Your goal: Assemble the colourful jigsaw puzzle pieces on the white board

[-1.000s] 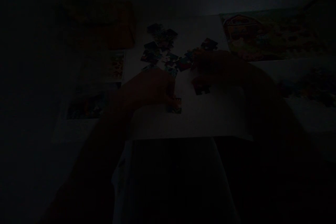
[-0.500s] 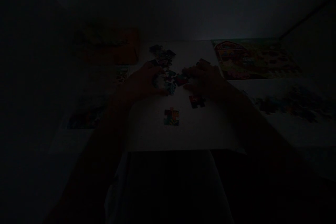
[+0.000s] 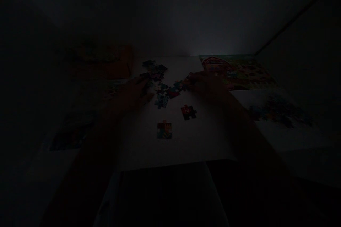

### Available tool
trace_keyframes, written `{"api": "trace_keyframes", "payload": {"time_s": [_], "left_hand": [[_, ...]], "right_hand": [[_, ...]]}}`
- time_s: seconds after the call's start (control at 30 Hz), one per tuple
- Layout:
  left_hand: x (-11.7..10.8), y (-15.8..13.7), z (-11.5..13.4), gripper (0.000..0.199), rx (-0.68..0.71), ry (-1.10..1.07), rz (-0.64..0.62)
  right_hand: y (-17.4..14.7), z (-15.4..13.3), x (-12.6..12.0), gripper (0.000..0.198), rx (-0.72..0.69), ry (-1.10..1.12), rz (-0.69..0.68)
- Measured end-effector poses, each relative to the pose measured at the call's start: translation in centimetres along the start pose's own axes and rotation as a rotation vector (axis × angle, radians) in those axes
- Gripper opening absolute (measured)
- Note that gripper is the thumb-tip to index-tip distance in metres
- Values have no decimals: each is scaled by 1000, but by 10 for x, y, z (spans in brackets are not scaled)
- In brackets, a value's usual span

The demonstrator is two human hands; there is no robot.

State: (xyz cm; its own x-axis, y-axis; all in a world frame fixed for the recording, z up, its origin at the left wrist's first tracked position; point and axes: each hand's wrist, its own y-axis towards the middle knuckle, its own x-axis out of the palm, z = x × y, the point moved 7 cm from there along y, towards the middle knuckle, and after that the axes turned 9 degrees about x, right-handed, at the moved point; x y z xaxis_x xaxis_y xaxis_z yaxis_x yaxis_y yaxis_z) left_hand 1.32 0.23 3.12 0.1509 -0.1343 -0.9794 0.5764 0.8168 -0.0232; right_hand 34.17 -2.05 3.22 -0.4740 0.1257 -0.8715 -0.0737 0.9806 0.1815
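The near puzzle piece [image 3: 164, 133] lies flat on the white sheet [image 3: 197, 145], its sides almost square to the front edge and its tab pointing away from the person. A dark red piece [image 3: 188, 112] lies to its right and farther, turned a little, with one tab toward the right. Both look nearly square, so I see no clear long axis. The left hand [image 3: 134, 94] has thumb and fingers apart, beside the loose pieces [image 3: 157, 74]. The right hand [image 3: 204, 83] bends over other pieces; in this darkness, I cannot tell whether it grips one.
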Motion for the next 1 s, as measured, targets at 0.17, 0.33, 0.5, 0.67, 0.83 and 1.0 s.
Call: {"api": "trace_keyframes", "payload": {"time_s": [0.17,0.33,0.5,0.67,0.83,1.0], "left_hand": [[0,-2,2,86,-59,20,-59],[0,-6,3,96,-169,55,-111],[7,-7,2,100,-199,46,-174],[9,-5,1,93,-144,20,-114],[7,-4,3,97,-147,11,-100],[-4,-1,22,110,17,-83,39]], "right_hand": [[2,12,9,58,68,-39,36],[3,11,2,53,8,-12,-19],[2,3,-3,47,-25,-34,-55],[4,12,-6,48,49,-63,16],[2,7,-2,68,107,-95,162],[-1,-22,20,54,18,-126,97]]}}
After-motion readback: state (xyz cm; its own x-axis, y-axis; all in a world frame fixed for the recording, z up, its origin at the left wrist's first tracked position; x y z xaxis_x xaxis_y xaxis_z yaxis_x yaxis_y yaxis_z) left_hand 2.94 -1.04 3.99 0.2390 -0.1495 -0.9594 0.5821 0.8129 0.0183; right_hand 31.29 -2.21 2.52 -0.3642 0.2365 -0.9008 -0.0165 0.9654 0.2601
